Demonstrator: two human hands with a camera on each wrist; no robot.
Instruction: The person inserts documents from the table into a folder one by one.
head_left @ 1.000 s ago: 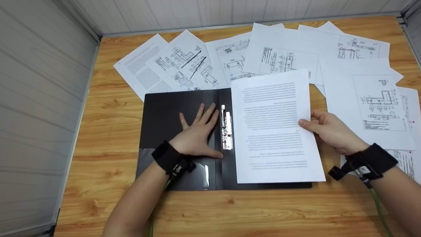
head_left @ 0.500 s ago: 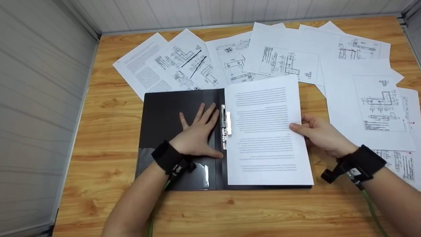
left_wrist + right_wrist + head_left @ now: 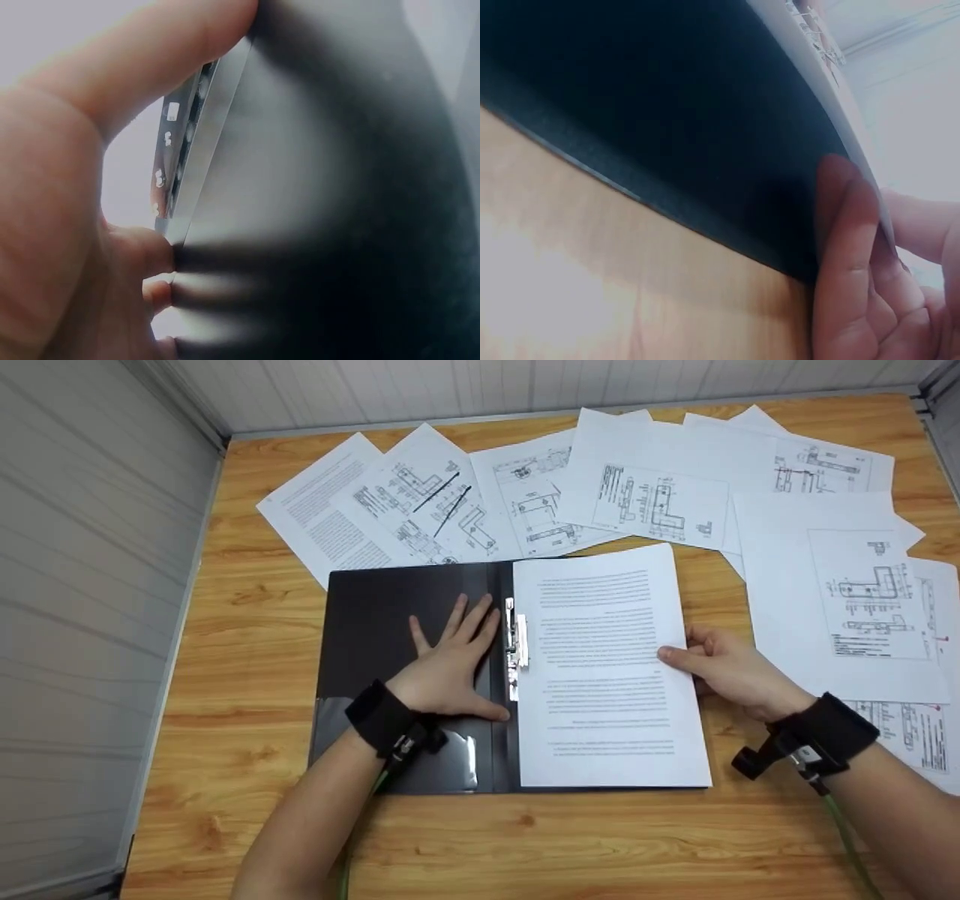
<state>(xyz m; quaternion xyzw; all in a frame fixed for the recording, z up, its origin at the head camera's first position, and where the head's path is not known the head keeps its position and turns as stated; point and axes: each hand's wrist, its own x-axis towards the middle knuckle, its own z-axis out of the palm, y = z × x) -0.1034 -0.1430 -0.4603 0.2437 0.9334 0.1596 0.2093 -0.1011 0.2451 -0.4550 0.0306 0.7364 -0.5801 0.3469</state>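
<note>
Our right hand (image 3: 724, 671) pinches the page (image 3: 600, 667) at its right edge, thumb on top and fingers beneath; the right wrist view shows those fingers between the page and the dark folder (image 3: 382, 622). Our left hand (image 3: 442, 679) lies spread on the folder's left cover, its thumb and fingertips close to the spine.

The step in hand, as we judge it, is settling the page's left edge at the metal clip (image 3: 517, 649). To do it well, we should hold the pinch light, so that the paper does not crease, and press evenly with the left palm so the folder cannot slide. We would square the page's lower edge with the folder's before letting the right side down, and push toward the spine without bowing the sheet.

The page lies to the left of the right hand, over the folder's right half, and to the right of the left hand, with the clip between. Part of the clip overlaps its left edge; we cannot tell how firmly it sits there. Its right side is raised off the folder. Beyond, the drawings (image 3: 660, 502) fan out across the back and right of the wooden surface (image 3: 570, 847).
</note>
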